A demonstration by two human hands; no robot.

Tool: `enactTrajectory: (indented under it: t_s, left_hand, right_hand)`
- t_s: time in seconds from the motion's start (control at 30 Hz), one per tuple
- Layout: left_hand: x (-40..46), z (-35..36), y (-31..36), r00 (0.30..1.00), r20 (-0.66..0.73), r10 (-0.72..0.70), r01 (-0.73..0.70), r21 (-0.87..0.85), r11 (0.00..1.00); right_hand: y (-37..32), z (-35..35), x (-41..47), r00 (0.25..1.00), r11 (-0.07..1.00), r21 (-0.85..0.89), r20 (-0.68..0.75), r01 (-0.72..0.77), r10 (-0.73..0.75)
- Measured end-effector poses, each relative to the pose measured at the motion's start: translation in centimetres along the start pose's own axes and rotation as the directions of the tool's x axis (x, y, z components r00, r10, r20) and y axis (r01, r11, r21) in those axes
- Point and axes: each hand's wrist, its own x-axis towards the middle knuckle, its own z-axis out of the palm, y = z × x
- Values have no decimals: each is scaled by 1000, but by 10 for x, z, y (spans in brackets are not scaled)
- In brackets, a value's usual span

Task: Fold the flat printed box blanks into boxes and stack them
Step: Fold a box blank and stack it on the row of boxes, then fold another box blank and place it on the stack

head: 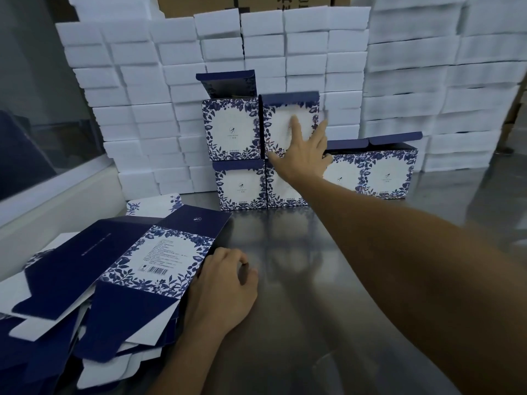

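Several folded blue-and-white floral boxes stand at the far side of the steel table, in two tiers on the left and one tier on the right. My right hand [303, 148] reaches out with straight, spread fingers and presses the front of the upper right box [281, 121], which looks blurred. Beside it stands the upper left box [231, 129] with its navy lid flap raised. A messy pile of flat blanks lies at the near left; my left hand [225, 283] rests with curled fingers at the right edge of the top blank [159, 258].
Tall stacks of white foam blocks [313, 47] form a wall behind the boxes. The reflective steel table [299, 266] stretches between the blanks and the boxes. A white ledge and window [42, 172] run along the left side. Brown cartons show at the top.
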Motion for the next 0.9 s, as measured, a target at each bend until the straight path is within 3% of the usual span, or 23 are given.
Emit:
enactTrajectory:
  t_s: [0.3, 0.57, 0.77, 0.9]
  left_hand:
    - [1, 0, 2, 1000, 19, -23, 23, 20, 1000]
    - [2, -1, 3, 998, 56, -27, 24, 44, 999]
    - [-1, -5, 7, 998, 61, -11, 6, 77, 997]
    - [-5, -6, 11, 997, 55, 47, -54, 143, 988]
  right_hand:
    - [26, 11, -46, 988, 983, -105, 46, 153, -149]
    - [75, -12, -88, 990, 990, -53, 50, 132, -130]
    - [117, -30, -127, 1000, 966, 258, 18, -5, 0]
    - [140, -40, -143, 969, 816, 530, 47, -229, 241]
